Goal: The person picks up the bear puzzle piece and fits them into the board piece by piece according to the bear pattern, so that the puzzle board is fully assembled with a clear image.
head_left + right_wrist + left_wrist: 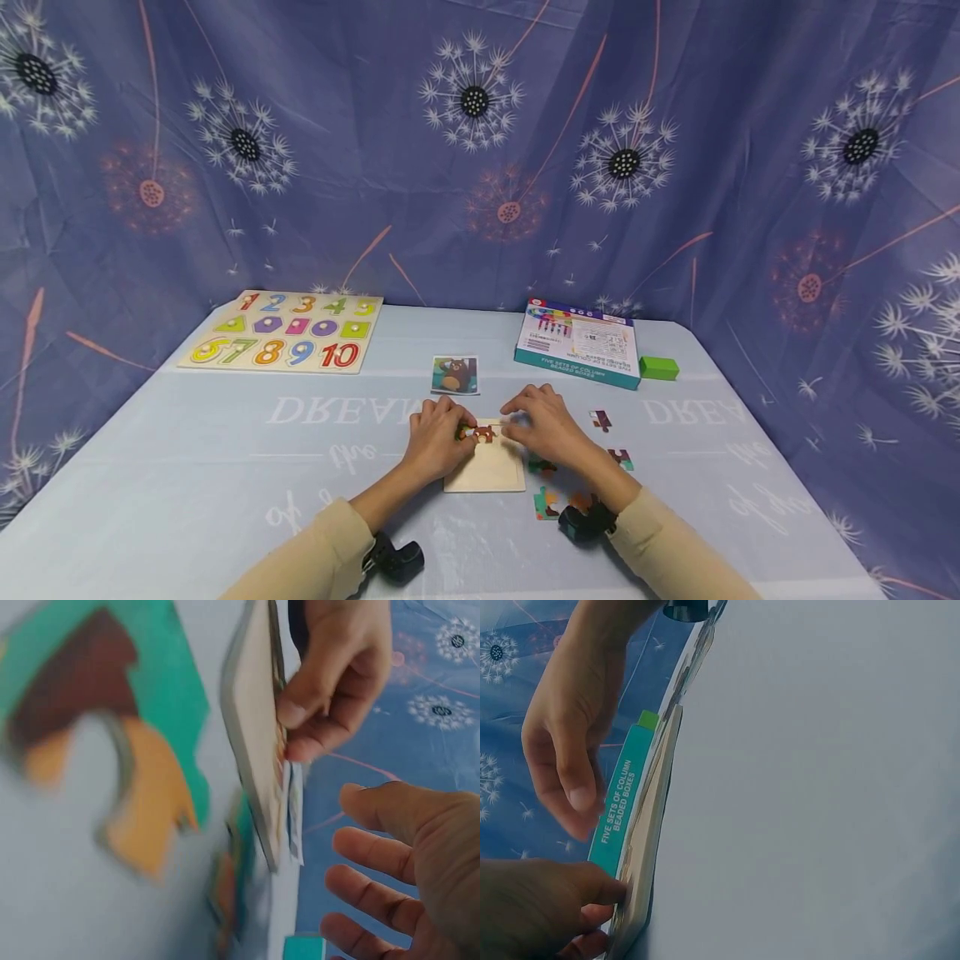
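Note:
A pale wooden puzzle tray (484, 475) lies before me, with a brown bear-face jigsaw piece (483, 434) in its upper part. My left hand (438, 437) is at the tray's upper left corner, thumb and fingers pinching a small jigsaw piece (461, 430) that they mostly hide. My right hand (549, 425) hovers by the tray's upper right side. In the right wrist view its fingers (367, 847) are spread and hold nothing. A green, brown and orange jigsaw piece (154, 772) looms blurred in that view.
Several loose jigsaw pieces (546, 504) lie right of the tray, some partly under my right forearm. A bear picture card (454, 375) lies beyond it. Farther back are a number board (281, 333), a teal-sided box (577, 343) and a green block (659, 368).

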A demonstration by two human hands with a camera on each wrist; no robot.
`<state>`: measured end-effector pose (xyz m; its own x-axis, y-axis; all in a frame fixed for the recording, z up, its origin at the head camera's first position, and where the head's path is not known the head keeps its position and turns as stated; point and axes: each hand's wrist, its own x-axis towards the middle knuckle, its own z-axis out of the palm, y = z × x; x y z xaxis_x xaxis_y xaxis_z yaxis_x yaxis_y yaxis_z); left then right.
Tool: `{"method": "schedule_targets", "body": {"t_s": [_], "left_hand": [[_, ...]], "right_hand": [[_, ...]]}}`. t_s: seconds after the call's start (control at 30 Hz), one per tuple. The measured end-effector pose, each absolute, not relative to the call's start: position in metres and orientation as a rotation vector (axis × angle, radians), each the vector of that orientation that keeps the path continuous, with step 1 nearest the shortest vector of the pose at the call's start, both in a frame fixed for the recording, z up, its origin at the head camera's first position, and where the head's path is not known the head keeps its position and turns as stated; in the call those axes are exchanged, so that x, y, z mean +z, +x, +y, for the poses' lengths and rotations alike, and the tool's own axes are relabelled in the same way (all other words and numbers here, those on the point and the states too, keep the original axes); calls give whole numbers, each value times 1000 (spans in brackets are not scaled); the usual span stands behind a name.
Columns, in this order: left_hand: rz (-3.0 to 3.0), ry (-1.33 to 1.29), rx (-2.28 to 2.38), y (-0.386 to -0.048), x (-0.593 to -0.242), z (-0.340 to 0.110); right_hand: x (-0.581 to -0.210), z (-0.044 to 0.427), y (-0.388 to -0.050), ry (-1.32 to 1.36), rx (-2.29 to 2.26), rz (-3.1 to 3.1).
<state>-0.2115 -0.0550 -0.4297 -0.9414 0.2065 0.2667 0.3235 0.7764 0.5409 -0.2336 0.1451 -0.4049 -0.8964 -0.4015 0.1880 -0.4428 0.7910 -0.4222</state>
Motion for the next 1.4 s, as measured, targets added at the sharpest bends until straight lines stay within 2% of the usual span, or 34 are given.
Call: {"method": "schedule_targets", "body": {"t_s": [0.4,0.9,1.4], "left_hand": [[-2756,-441,-925,-214,-435,-56],[-2763,-436,-971,-215,-434,-57],[-2765,-446,-976,-213,-434,-56]], "right_hand": [[-392,188,-234,565,698,-2890],[-403,255,-244,416,697,-2918],[-413,286,-245,373,673,-2989]]}}
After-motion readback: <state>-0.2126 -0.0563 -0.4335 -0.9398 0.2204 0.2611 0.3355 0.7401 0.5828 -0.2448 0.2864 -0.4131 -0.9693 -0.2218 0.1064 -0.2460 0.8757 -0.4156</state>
